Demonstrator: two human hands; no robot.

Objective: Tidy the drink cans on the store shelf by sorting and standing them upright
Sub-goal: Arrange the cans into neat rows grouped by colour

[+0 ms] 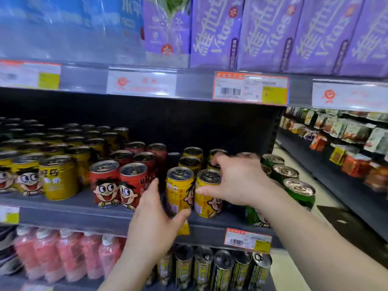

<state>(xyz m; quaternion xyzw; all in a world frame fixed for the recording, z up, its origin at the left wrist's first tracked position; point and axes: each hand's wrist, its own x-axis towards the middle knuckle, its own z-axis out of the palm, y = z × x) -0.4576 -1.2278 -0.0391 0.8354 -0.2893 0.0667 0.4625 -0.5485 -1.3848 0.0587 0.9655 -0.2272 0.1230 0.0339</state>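
On the middle shelf [69, 213] stand rows of small cartoon-face drink cans, all upright. Two yellow cans are at the front centre: the left one [178, 190] and the right one [206, 194]. My left hand [155, 217] curls around the lower left side of the left yellow can, thumb under its front. My right hand [237, 179] reaches over from the right, thumb on the right yellow can and fingers spread over the cans behind it. Red cans [117, 183] stand to the left, green cans [294, 183] to the right, partly hidden by my right forearm.
A large block of yellow cans [56, 175] fills the shelf's left side. Purple drink cartons [273, 32] sit on the shelf above. Pink bottles [63, 253] and tall cans [222, 267] fill the shelf below. An aisle with snack shelves [346, 139] opens on the right.
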